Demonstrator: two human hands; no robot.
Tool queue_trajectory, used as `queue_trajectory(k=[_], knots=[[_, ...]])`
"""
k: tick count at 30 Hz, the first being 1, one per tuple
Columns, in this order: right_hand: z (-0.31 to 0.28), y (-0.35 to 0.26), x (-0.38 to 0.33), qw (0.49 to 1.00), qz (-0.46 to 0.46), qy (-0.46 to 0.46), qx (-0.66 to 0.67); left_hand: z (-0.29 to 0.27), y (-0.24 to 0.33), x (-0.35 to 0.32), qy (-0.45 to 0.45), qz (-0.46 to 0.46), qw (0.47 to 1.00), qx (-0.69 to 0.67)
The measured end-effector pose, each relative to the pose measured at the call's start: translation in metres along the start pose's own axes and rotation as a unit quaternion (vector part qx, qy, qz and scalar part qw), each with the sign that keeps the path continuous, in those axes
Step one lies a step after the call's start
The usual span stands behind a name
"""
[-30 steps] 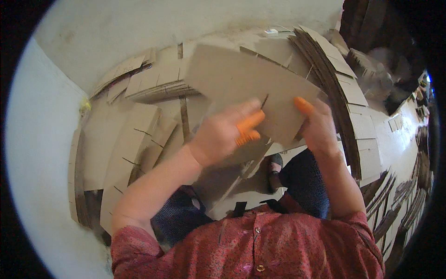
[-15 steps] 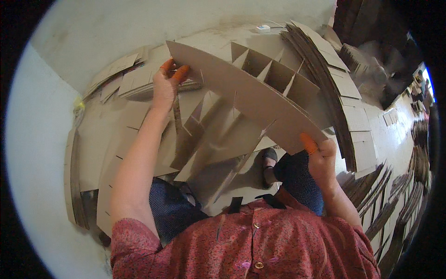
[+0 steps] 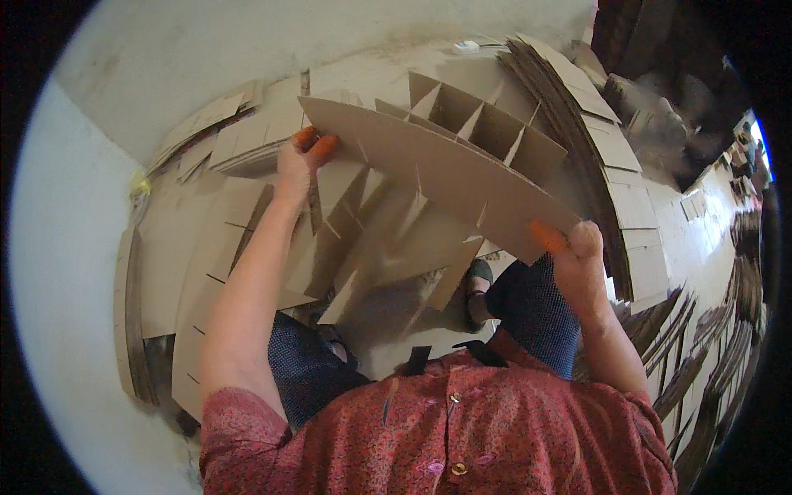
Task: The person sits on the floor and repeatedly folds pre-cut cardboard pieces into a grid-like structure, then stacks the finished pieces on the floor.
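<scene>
A long brown cardboard strip [image 3: 437,165] is stretched between my two hands. My left hand [image 3: 299,165], with orange coverings on its fingertips, pinches the strip's far left end. At the near right end my right hand [image 3: 575,262] grips it, an orange covering on the digit lying over the face. Slotted cross pieces [image 3: 351,210] of cardboard hang below the strip at an angle, meeting it at slits along its lower edge. Behind the strip stands a cardboard divider grid [image 3: 483,124] with open cells. Parts of the cross pieces are blurred.
Tall stacks of cardboard pieces [image 3: 631,202] rise on the right. Flat pieces [image 3: 247,144] lie along the wall at the far left, and slotted sheets [image 3: 202,280] are beside my left forearm. A small white box with a cable [image 3: 466,47] sits by the back wall.
The strip's left end has come lower and nearer, while its right end has risen slightly. The cross pieces under it have shifted and swung. Both hands keep their hold.
</scene>
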State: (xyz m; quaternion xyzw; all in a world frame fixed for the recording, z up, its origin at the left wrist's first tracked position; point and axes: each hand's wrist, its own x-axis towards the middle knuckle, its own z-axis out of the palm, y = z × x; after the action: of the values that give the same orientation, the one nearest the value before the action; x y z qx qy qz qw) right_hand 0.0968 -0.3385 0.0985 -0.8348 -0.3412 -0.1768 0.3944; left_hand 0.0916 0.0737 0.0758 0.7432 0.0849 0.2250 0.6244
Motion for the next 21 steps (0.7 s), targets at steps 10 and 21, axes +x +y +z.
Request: queue_trajectory(k=[10, 21], knots=[[-0.008, -0.025, 0.046, 0.972, 0.121, -0.136, 0.147, -0.011, 0.003, -0.019, 0.123, 0.004, 0.944, 0.306], [-0.006, -0.015, 0.034, 0.972, 0.082, -0.117, 0.188, 0.123, 0.067, -0.161, -0.246, 0.066, 0.824, 0.505]])
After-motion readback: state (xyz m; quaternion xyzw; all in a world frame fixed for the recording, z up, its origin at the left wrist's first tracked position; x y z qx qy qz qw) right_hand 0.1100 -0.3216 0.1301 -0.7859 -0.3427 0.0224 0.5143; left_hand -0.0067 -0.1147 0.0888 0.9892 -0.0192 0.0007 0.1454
